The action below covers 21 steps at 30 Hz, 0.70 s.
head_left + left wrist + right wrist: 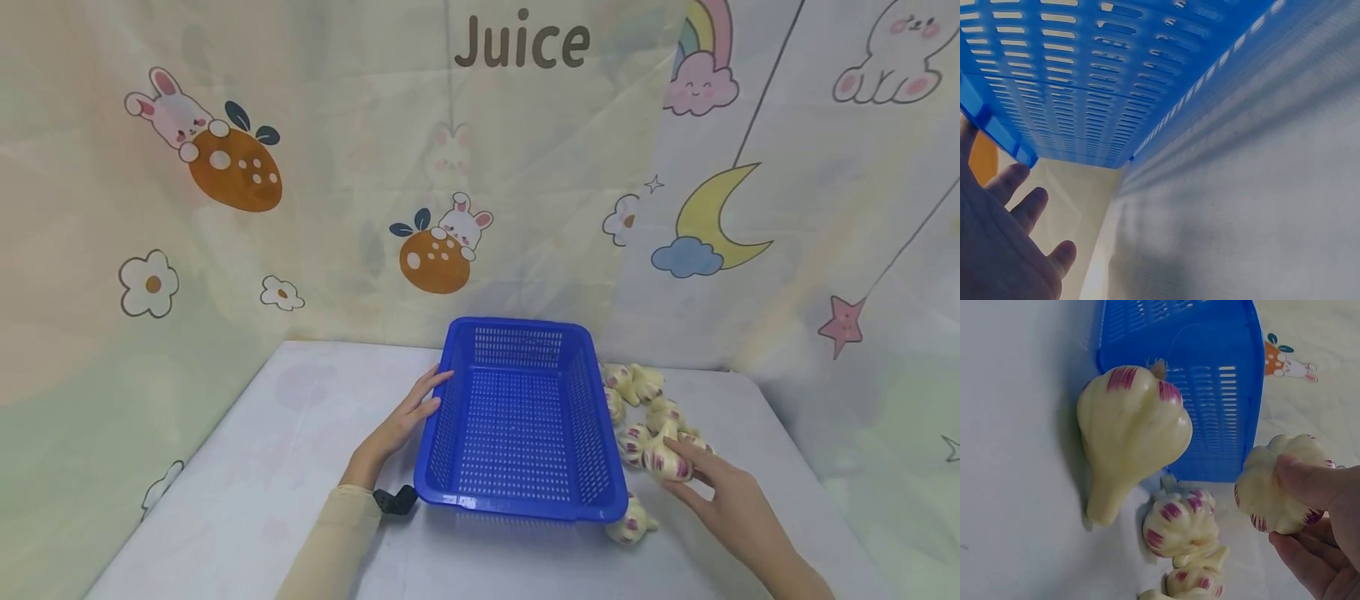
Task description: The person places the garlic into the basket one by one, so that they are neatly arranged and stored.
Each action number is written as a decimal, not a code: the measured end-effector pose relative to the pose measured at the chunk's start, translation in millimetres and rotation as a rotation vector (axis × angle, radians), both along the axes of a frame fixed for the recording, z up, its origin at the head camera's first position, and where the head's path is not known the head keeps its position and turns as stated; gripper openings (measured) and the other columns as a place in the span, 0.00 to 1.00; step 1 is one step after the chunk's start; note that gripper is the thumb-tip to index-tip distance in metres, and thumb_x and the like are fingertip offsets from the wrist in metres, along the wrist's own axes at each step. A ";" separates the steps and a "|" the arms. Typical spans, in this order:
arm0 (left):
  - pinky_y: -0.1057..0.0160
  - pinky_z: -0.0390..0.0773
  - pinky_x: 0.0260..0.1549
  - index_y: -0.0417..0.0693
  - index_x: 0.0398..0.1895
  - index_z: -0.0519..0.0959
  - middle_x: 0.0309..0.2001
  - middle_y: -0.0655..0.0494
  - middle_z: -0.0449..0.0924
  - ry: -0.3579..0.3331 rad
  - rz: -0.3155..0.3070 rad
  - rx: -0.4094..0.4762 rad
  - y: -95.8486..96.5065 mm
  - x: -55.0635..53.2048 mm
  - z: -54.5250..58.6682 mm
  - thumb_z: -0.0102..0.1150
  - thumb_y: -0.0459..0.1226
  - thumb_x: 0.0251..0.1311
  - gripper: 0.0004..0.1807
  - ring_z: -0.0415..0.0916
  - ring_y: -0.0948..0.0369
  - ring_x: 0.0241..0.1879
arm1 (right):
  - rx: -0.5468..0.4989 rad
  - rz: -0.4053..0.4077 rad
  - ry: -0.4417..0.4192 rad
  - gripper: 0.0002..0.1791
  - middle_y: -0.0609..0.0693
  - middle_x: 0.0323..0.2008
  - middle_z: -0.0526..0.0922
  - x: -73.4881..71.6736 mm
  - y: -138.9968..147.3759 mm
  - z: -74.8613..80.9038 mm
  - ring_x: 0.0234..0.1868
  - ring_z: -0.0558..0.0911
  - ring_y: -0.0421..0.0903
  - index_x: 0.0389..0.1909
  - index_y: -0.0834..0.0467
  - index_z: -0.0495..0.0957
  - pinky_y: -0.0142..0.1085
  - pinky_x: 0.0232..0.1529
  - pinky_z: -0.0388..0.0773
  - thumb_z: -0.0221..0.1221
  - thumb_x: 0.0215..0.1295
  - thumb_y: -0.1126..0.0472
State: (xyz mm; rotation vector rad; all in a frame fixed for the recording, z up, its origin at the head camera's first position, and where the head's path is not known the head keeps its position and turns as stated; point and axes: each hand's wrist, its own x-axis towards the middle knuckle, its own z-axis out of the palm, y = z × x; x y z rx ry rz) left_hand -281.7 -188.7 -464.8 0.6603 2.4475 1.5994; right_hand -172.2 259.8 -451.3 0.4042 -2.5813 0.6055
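Note:
A blue plastic basket (517, 433) with slotted walls stands in the middle of the table, nothing inside it. My left hand (397, 427) rests along its left rim, fingers extended; in the left wrist view those fingertips (1030, 206) spread below the basket's rim. On the other side, my right hand (738, 500) pinches a garlic bulb (666, 461), cream with purple streaks, between thumb and fingers. The right wrist view shows this held bulb (1272, 487) raised off the table. More bulbs (663, 412) lie along the basket's right side, partly hidden by its wall.
One garlic bulb (632, 523) lies apart by the basket's front right corner. A small black device (397, 500) sits at my left wrist. Behind the white table (300, 433) hangs a printed cloth (337, 250) with cartoon rabbits, flowers and a moon.

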 end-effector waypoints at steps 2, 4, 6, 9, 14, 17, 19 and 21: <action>0.30 0.34 0.64 0.53 0.74 0.51 0.77 0.48 0.32 0.008 0.005 0.006 -1.0 -7.4 -9.5 0.35 0.42 0.70 0.29 0.28 0.45 0.75 | 0.001 -0.002 0.018 0.31 0.63 0.48 0.82 -1.2 -1.9 4.0 0.38 0.85 0.60 0.54 0.57 0.78 0.50 0.37 0.80 0.73 0.43 0.64; 0.30 0.34 0.64 0.57 0.74 0.52 0.77 0.50 0.32 0.019 0.008 0.015 -2.4 -15.8 -20.8 0.35 0.44 0.71 0.29 0.28 0.46 0.75 | 0.008 -0.003 0.029 0.32 0.63 0.48 0.82 -2.8 -3.4 8.2 0.39 0.85 0.61 0.54 0.57 0.77 0.51 0.37 0.79 0.73 0.43 0.64; 0.29 0.34 0.64 0.60 0.74 0.53 0.77 0.53 0.33 0.029 0.014 0.025 -3.2 -20.7 -27.2 0.35 0.45 0.70 0.28 0.28 0.47 0.76 | 0.016 0.004 0.047 0.33 0.63 0.49 0.82 -5.0 -5.1 12.8 0.40 0.84 0.61 0.55 0.57 0.77 0.50 0.37 0.79 0.73 0.42 0.65; 0.29 0.35 0.64 0.65 0.73 0.54 0.77 0.56 0.34 0.028 0.012 0.040 -3.0 -22.6 -27.4 0.36 0.47 0.70 0.28 0.29 0.48 0.76 | 0.029 0.023 0.080 0.34 0.62 0.49 0.82 -9.2 -7.6 19.8 0.43 0.83 0.61 0.55 0.56 0.77 0.43 0.36 0.80 0.73 0.41 0.66; 0.30 0.35 0.64 0.68 0.72 0.55 0.77 0.56 0.34 0.029 0.012 0.051 -4.6 -22.9 -26.0 0.37 0.49 0.69 0.27 0.29 0.48 0.76 | 0.008 0.062 0.083 0.33 0.60 0.53 0.81 -21.5 -11.1 27.8 0.47 0.81 0.60 0.56 0.54 0.77 0.25 0.39 0.77 0.72 0.44 0.64; 0.30 0.35 0.64 0.69 0.72 0.55 0.77 0.56 0.35 0.023 0.024 0.053 -7.0 -20.7 -26.8 0.38 0.49 0.69 0.27 0.30 0.49 0.76 | -0.015 0.094 0.052 0.32 0.58 0.57 0.78 -30.2 -12.8 27.5 0.52 0.80 0.54 0.57 0.53 0.76 0.19 0.41 0.75 0.71 0.47 0.62; 0.31 0.35 0.65 0.68 0.72 0.55 0.77 0.56 0.35 0.011 0.018 0.058 -7.8 -18.3 -27.4 0.38 0.48 0.69 0.27 0.30 0.49 0.76 | -0.037 0.113 0.038 0.31 0.55 0.57 0.77 -34.3 -13.5 26.0 0.54 0.78 0.43 0.57 0.53 0.76 0.20 0.41 0.76 0.71 0.48 0.62; 0.30 0.35 0.64 0.67 0.72 0.54 0.77 0.55 0.34 0.000 0.004 0.052 -7.3 -16.3 -29.0 0.38 0.48 0.69 0.28 0.29 0.48 0.76 | -0.055 0.126 0.032 0.32 0.51 0.54 0.78 -36.8 -14.3 24.7 0.53 0.74 0.31 0.57 0.53 0.76 0.21 0.41 0.77 0.71 0.47 0.63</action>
